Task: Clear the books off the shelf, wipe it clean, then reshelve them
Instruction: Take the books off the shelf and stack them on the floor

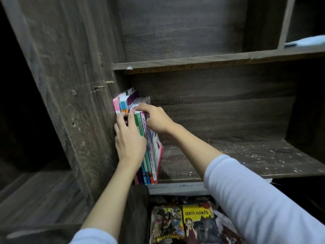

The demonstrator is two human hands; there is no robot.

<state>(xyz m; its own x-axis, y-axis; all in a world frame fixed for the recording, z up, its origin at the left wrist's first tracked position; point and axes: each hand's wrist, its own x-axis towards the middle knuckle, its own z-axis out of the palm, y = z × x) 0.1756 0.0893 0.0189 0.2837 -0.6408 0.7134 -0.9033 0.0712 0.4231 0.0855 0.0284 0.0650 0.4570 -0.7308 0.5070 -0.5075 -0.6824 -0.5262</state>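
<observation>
Head view: upright books (148, 152) at the left end of the shelf (228, 155) are gripped, left hand (130, 140) curled against spines, right hand (155, 118) hooked over tops; they are best squeezed as one block.

Head-worn camera looks forward and down, close to the shelf (246, 155).

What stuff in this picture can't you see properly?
All in the head view:
- Spines of the leftmost books: covered by the left hand.
- Their top edges: under the right hand.
- Small print on the green spines: too small to read.
- Blue thing, top right: cut off by the frame edge.
- Comics below: partly under the right sleeve.
</observation>
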